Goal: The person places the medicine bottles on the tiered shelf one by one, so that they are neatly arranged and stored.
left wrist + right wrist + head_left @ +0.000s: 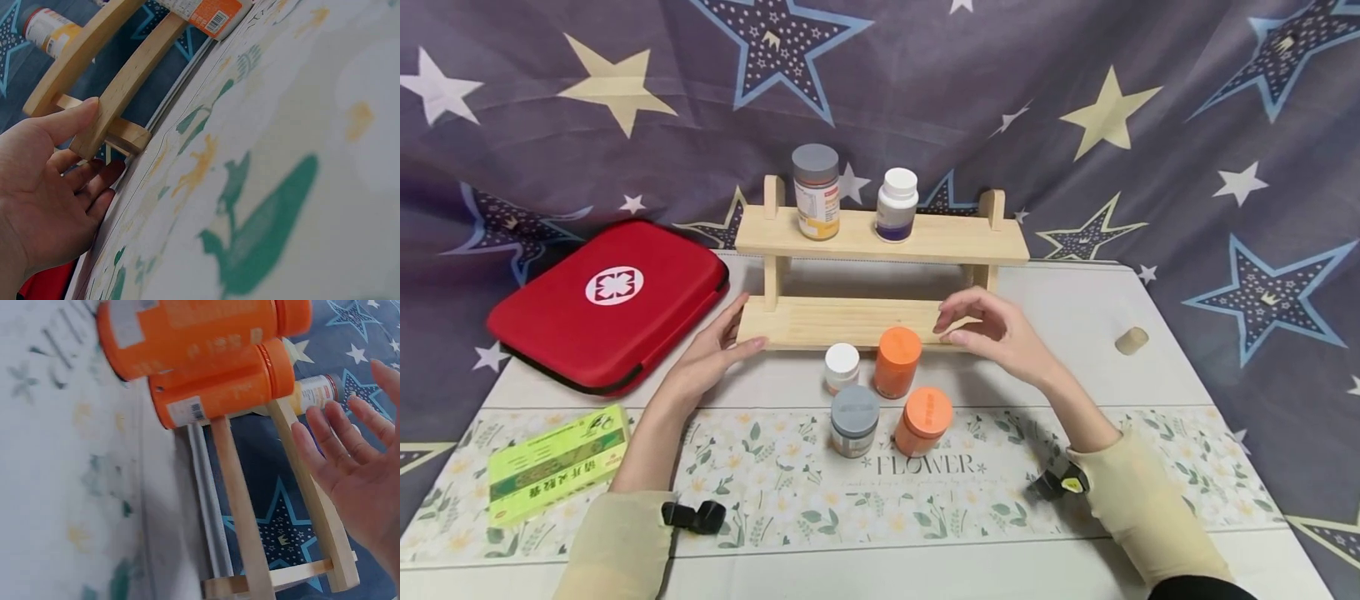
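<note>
A two-tier wooden shelf (880,235) stands at the back of the table. My left hand (703,358) grips the left end of its lower board, thumb along the front edge and fingers behind; the left wrist view shows this hold. Near the right end of that board, my right hand (1003,337) has loosely bent fingers and holds nothing. On the upper board are a grey-lidded bottle (817,196) and a white bottle (897,204). In front stand a small white-capped bottle (842,367), two orange bottles (897,362) (923,421) and a grey-lidded jar (854,421).
A red first-aid case (572,312) lies at the left, with a green medicine box (557,467) in front of it. Toward the right edge sits a small tan cylinder (1131,340). A star-patterned cloth (925,92) hangs behind the table.
</note>
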### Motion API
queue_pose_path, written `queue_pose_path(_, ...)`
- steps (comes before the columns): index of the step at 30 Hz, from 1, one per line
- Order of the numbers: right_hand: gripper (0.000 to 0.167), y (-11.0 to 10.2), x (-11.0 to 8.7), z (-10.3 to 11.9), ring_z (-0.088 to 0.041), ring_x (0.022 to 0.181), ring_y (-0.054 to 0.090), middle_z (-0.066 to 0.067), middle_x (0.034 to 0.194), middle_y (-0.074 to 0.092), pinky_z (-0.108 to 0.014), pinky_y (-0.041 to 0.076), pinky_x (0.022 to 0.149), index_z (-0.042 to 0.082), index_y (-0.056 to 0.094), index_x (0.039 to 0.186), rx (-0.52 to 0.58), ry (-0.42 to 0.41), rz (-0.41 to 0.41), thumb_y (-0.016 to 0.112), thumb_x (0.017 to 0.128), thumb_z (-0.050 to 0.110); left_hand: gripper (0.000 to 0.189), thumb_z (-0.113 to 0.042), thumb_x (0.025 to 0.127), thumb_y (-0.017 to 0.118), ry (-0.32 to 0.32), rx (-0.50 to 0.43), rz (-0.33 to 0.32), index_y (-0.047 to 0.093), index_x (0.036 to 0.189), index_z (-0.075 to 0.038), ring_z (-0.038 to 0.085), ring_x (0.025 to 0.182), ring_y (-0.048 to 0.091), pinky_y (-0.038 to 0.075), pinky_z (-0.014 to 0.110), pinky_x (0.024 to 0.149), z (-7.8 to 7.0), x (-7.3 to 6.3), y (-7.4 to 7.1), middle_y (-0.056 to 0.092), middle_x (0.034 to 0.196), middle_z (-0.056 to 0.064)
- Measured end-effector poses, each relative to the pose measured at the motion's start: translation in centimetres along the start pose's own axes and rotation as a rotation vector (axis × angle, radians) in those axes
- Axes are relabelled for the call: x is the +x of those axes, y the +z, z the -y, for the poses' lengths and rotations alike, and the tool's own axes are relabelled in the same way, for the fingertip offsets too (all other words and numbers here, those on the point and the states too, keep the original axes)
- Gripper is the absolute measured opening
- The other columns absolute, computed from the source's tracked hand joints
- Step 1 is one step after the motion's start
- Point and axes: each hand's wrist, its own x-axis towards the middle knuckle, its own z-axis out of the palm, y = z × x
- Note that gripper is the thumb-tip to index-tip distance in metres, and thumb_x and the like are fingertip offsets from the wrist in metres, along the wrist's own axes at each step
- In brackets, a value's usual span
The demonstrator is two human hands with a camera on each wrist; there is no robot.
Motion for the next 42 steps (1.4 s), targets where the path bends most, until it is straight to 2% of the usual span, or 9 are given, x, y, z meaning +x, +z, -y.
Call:
queue_pose_path(2, 0.03, 0.2, -0.5, -0.1, -0.023, 0.103, 0.071, -0.017, 0.111, 0.068, -0.041, 0.061, 0.09, -0.014, 0.057, 0.122, 0.003, -0.004, 0.03, 0.062, 0.093, -0.009, 0.094, -0.029, 0.1, 0.068, 0.002, 0.005, -0.002, 0.003, 0.167, -0.024, 0.029, 0.158, 0.023, 0.025, 0.05, 0.125, 0.0, 0.0, 0.0, 0.019, 0.173, 0.009)
queue_pose_path(7, 0.032, 0.6, -1.8, -0.4, -0.034, 0.104, 0.072, -0.025, 0.117, 0.066, -0.043, 0.06, 0.092, -0.007, 0.062, 0.124, -0.019, -0.007, 0.133, 0.065, 0.092, -0.008, 0.094, -0.03, 0.1, 0.068, -0.001, 0.001, 0.001, 0.003, 0.167, -0.023, 0.028, 0.159, 0.021, 0.023, 0.05, 0.125, 0.0, 0.0, 0.0, 0.018, 0.174, 0.007)
queue_pose_path(9, 0.034, 0.7, -2.2, -0.4, -0.034, 0.107, 0.072, -0.026, 0.12, 0.066, -0.044, 0.059, 0.095, -0.005, 0.063, 0.126, -0.032, 0.012, 0.179, 0.067, 0.092, -0.004, 0.095, -0.03, 0.1, 0.068, -0.002, -0.004, 0.004, 0.003, 0.168, -0.022, 0.028, 0.159, 0.02, 0.023, 0.05, 0.126, 0.0, 0.0, 0.0, 0.017, 0.174, 0.006)
queue_pose_path(13, 0.04, 0.9, -2.5, -0.4, -0.027, 0.115, 0.07, -0.021, 0.124, 0.067, -0.045, 0.057, 0.099, -0.003, 0.062, 0.129, -0.012, 0.045, 0.278, 0.07, 0.089, -0.003, 0.095, -0.03, 0.099, 0.069, -0.006, -0.002, 0.003, 0.002, 0.167, -0.022, 0.028, 0.16, 0.019, 0.023, 0.051, 0.126, 0.0, 0.0, -0.1, 0.015, 0.174, 0.006)
queue_pose_path(15, 0.043, 1.0, -2.4, -0.5, -0.024, 0.119, 0.068, -0.02, 0.125, 0.067, -0.047, 0.056, 0.1, -0.006, 0.061, 0.13, 0.006, 0.045, 0.327, 0.072, 0.088, -0.003, 0.095, -0.03, 0.099, 0.069, -0.008, -0.001, 0.001, 0.002, 0.167, -0.023, 0.028, 0.16, 0.02, 0.023, 0.051, 0.126, 0.0, 0.0, -0.1, 0.016, 0.174, 0.006)
queue_pose_path(19, 0.048, 1.1, -2.4, -0.5, -0.018, 0.122, 0.066, -0.016, 0.128, 0.067, -0.044, 0.057, 0.101, -0.002, 0.062, 0.131, -0.004, 0.049, 0.399, 0.078, 0.086, 0.001, 0.095, -0.031, 0.099, 0.068, -0.008, -0.003, 0.001, 0.002, 0.167, -0.023, 0.028, 0.159, 0.02, 0.023, 0.051, 0.126, 0.0, -0.1, -0.1, 0.016, 0.174, 0.006)
queue_pose_path(22, 0.051, 1.2, -2.4, -0.5, -0.014, 0.122, 0.065, -0.012, 0.128, 0.068, -0.041, 0.057, 0.1, 0.006, 0.064, 0.131, -0.018, 0.066, 0.424, 0.082, 0.083, 0.0, 0.095, -0.03, 0.099, 0.068, -0.009, -0.005, 0.004, 0.002, 0.167, -0.023, 0.028, 0.16, 0.019, 0.023, 0.052, 0.126, 0.0, -0.1, -0.1, 0.015, 0.174, 0.006)
queue_pose_path(30, 0.055, 1.6, -2.6, -0.7, -0.012, 0.118, 0.066, -0.005, 0.128, 0.07, -0.036, 0.057, 0.098, 0.014, 0.066, 0.131, -0.067, 0.108, 0.463, 0.086, 0.081, 0.005, 0.094, -0.029, 0.1, 0.068, -0.005, -0.013, 0.008, 0.003, 0.168, -0.022, 0.028, 0.16, 0.019, 0.023, 0.051, 0.126, -0.1, 0.0, -0.1, 0.015, 0.174, 0.007)
queue_pose_path(42, 0.055, 1.9, -2.8, -0.7, -0.011, 0.113, 0.068, -0.002, 0.127, 0.072, -0.035, 0.059, 0.095, 0.016, 0.068, 0.133, -0.132, 0.129, 0.461, 0.087, 0.082, 0.011, 0.095, -0.029, 0.099, 0.069, -0.012, -0.03, 0.011, 0.002, 0.167, -0.025, 0.026, 0.161, 0.015, 0.02, 0.052, 0.128, 0.0, 0.0, -0.1, 0.012, 0.175, 0.004)
